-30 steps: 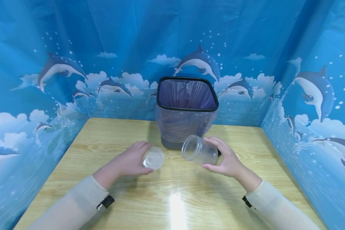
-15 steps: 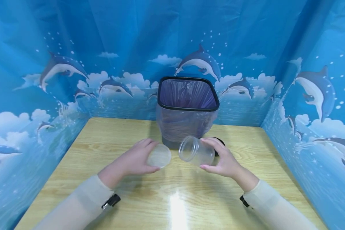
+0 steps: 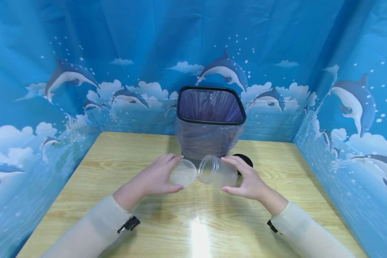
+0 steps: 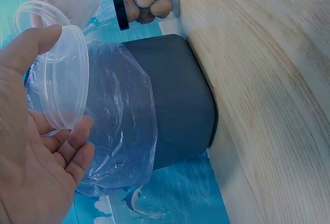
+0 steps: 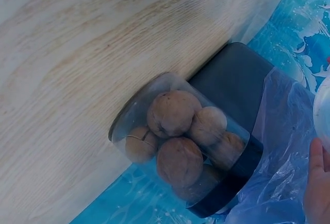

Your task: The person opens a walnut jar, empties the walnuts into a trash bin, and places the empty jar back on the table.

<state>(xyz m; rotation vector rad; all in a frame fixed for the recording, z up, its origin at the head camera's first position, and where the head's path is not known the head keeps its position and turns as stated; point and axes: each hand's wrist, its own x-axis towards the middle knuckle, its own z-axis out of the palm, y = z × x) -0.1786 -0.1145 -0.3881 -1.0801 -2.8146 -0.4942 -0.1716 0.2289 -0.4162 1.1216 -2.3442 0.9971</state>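
Note:
My left hand (image 3: 154, 177) holds a shallow translucent round lid (image 3: 183, 173), thumb on one side of its rim and fingers on the other. In the left wrist view the lid (image 4: 72, 77) faces away from the palm. My right hand (image 3: 248, 181) grips a clear plastic jar (image 3: 224, 173) round its side. The jar lies tipped over in the grip, its mouth turned left towards the lid. In the head view the lid's edge sits right at the jar's mouth. Only fingers (image 5: 319, 193) of the right hand show at the edge of the right wrist view.
Behind the hands stands a dark bin (image 3: 213, 141) with a purple liner and black rim. Right of it is a jar of walnuts (image 5: 180, 152), whose black lid (image 3: 247, 162) is partly behind my right hand. Blue dolphin curtains (image 3: 132, 43) border the wooden table (image 3: 116, 154).
The left hand has moved right with the lid, turning its round face more towards the camera. The right hand has shifted slightly left with the jar, narrowing the gap and showing more black lid.

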